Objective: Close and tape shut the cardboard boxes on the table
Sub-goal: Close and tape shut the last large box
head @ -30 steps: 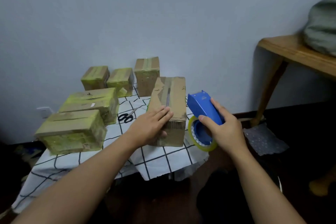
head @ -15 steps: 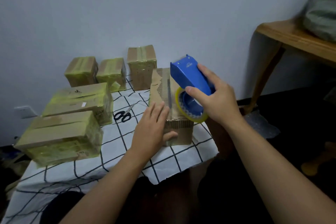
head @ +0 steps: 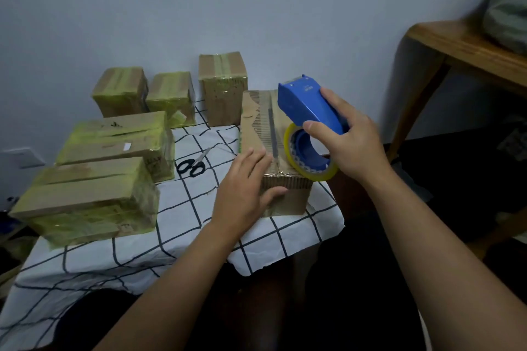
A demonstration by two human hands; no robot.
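A long brown cardboard box (head: 256,128) lies at the table's right front corner, flaps folded down with a dark seam along its top. My left hand (head: 245,191) lies flat on the near end of the box, fingers on the top and thumb against the front face. My right hand (head: 348,142) grips a blue tape dispenser (head: 306,105) with a yellowish tape roll (head: 310,155), held over the right side of the box top. Whether the roll touches the box is unclear.
Several boxes wrapped in yellowish tape stand on the checked tablecloth (head: 182,208): two large ones (head: 91,196) (head: 119,139) at left, three smaller ones (head: 222,85) against the wall. Black-handled scissors (head: 192,165) lie left of the brown box. A wooden bench (head: 467,51) stands at right.
My right hand has lifted the dispenser from beside the box's right side to above its top. My left hand slid back to the box's near end. The camera has moved closer.
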